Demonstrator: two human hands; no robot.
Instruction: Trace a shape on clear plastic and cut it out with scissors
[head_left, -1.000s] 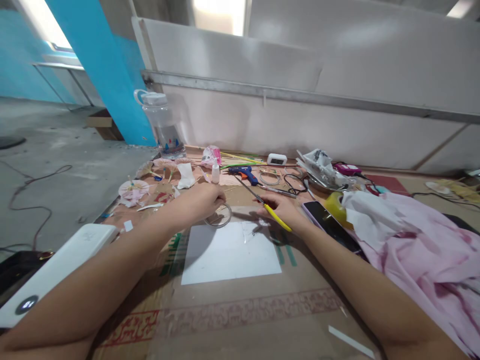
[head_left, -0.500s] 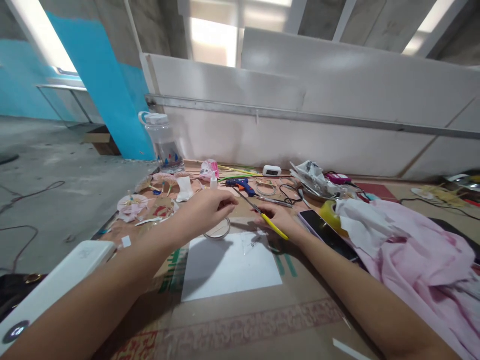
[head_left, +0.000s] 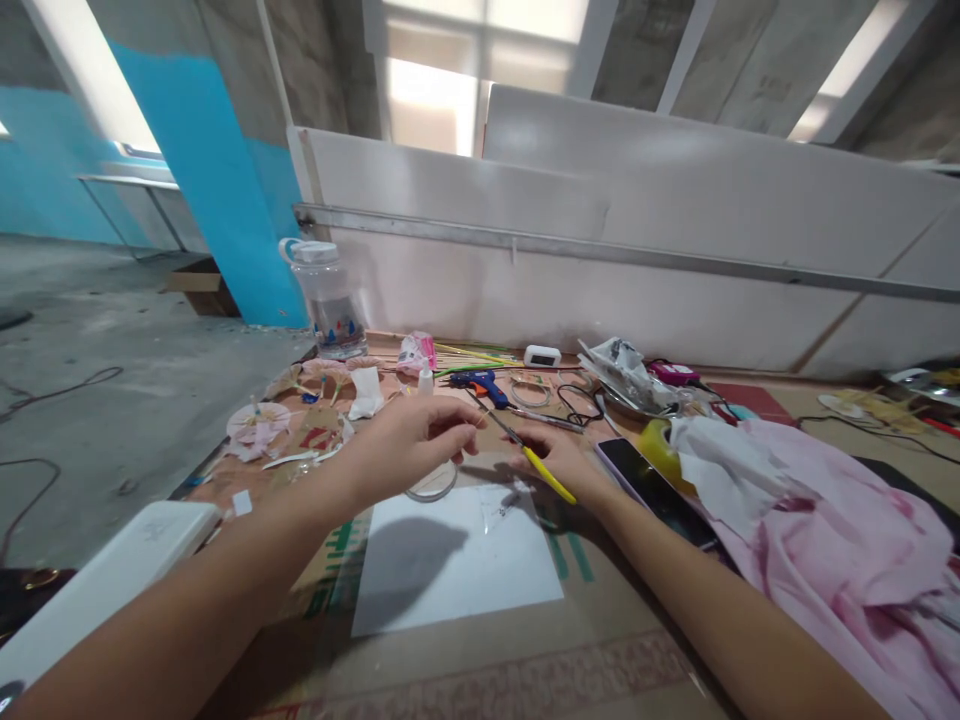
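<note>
My right hand is closed round a thin metal tool with yellow handles, its dark tip pointing up and left. Left of it, my left hand hovers with thumb and fingers curled towards each other; anything between them is too small to make out. Beneath my left hand lies a round hoop at the top edge of a white sheet. A small clear piece with dark marks rests on the sheet's upper right. Behind the hands is a blue glue gun.
A phone, yellow tape roll and pink cloth lie on the right. A water bottle stands at the back left, near small craft pieces. A long white device is at the left edge.
The camera view has tilted slightly. My left hand has turned a little, and its thumb and fingers show more clearly. My right hand still holds the yellow-handled tool.
</note>
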